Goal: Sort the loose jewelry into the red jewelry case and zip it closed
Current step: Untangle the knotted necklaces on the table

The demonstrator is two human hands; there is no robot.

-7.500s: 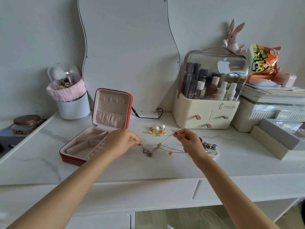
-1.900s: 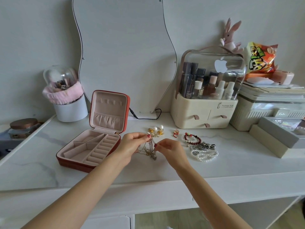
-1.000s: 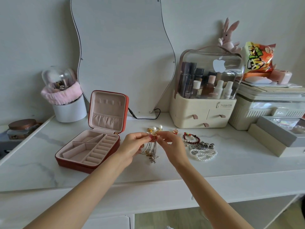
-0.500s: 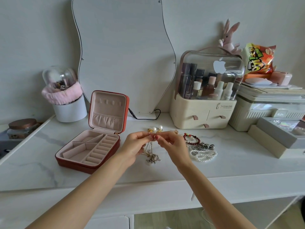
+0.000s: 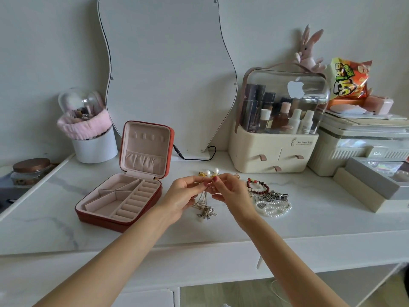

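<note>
While the case lies open, nothing has yet gone into it, so the sorting looks barely begun.

Case: the red jewelry case (image 5: 119, 202) sits left of centre on the tabletop (image 5: 309, 220), lid upright, zip undone; every pink compartment that shows is bare.

Left hand: the left hand (image 5: 183, 196), just right of the case, has its fingers (image 5: 194, 180) pressed onto the top of a thin necklace (image 5: 204, 207); the chain hangs down and its charms rest on the tabletop in a bunch.

Right hand: the right hand (image 5: 230, 191) meets the left at mid-frame, fingertips pinching the same chain at the top.

Earrings: two pearl earrings (image 5: 210, 172) lie just behind the fingertips, loose.

Other pieces: further right lie a red bead bracelet (image 5: 256, 186), a silver chain piece (image 5: 272, 196) and a string of white pearls (image 5: 274, 207), close together and untouched.

Progress: by my judgement the necklace is the first piece in hand, gathered for the case.

Left to do: place the necklace, then the earrings, bracelet, silver piece and pearls; drop the lid; run the zip.
</note>
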